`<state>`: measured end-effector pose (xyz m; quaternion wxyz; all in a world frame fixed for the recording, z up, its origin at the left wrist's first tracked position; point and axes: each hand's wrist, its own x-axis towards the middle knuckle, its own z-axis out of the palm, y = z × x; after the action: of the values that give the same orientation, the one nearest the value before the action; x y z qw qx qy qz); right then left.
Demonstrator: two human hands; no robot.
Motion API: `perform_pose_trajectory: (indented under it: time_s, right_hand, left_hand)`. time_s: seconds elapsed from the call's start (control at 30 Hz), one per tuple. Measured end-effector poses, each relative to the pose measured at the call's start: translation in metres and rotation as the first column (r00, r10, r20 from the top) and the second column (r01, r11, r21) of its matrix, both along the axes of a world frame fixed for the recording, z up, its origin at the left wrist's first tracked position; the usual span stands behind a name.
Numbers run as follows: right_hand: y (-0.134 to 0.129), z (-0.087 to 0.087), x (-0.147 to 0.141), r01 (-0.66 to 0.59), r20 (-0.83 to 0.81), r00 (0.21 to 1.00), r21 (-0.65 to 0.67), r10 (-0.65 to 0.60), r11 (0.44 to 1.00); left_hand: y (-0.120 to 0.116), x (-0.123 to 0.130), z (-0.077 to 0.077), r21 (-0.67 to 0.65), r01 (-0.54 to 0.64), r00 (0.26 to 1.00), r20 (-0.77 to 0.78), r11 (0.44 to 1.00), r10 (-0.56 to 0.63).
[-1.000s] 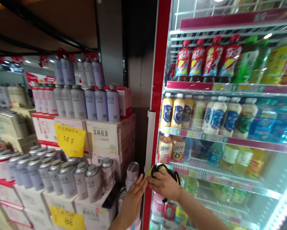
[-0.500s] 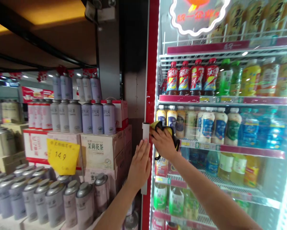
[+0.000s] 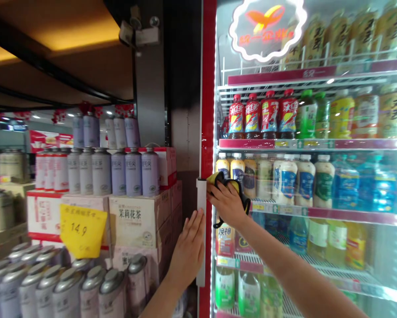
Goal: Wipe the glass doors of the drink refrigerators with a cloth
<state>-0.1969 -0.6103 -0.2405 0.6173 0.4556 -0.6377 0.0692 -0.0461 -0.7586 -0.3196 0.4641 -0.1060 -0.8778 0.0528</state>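
We stood at a glass-door drinks refrigerator (image 3: pixel 207 88) in a shop, two hands in view. The right hand (image 3: pixel 228 205) was closed around one yellow-and-black cloth (image 3: pixel 214 178), pressing it to the top end of the white door handle (image 3: pixel 201 229), which ran upright on the red door frame. The left hand (image 3: pixel 188 249) was open, palm flat and fingers together, its fingertips touching the side of that same handle, lower down.

Behind the glass stood five tiers of drinks, among them four red-labelled bottles (image 3: pixel 262 115) in a row on the second tier. To the left of the door, three lilac tins (image 3: pixel 134 172) and three pale silver tins (image 3: pixel 85 172) lined the front edge of the stacked cartons of jasmine tea (image 3: pixel 139 216). One yellow price tag (image 3: pixel 82 230) reading 14.9 hung below them, above a group of silver-lidded tins (image 3: pixel 69 296).

Compared with the earlier frame, the left hand sat lower on the handle, while the cloth remained at its top end.

The door's glass shone under its lit logo sign (image 3: pixel 267 28). A black pillar (image 3: pixel 150 88) carrying a security camera (image 3: pixel 138 33) rose beside the refrigerator, beneath a dark ceiling (image 3: pixel 62 57) with warm lighting.
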Motion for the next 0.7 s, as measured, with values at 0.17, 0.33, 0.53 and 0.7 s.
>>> perform_pose_trajectory:
  time_s: [0.17,0.33,0.53,0.7]
  right_hand:
    - [0.020,0.021,-0.008,0.001,0.012,1.000,0.088,-0.002,0.996]
    - [0.004,0.106,-0.012,0.058,0.060,0.996,0.018,-0.059,0.998]
    - [-0.017,0.194,-0.009,0.089,0.088,0.992,-0.019,-0.087,0.996]
    - [-0.021,0.190,-0.009,0.119,0.107,0.988,-0.057,-0.113,0.991]
  left_hand:
    - [-0.004,-0.001,0.005,-0.044,-0.002,0.999,-0.047,0.999,0.000]
    - [-0.005,-0.008,0.028,-0.082,-0.001,0.995,-0.103,0.997,-0.008]
    - [-0.002,-0.024,0.067,-0.083,0.020,0.988,-0.152,0.996,-0.033]
    - [0.004,-0.037,0.087,-0.052,0.043,0.982,-0.184,0.998,-0.051]
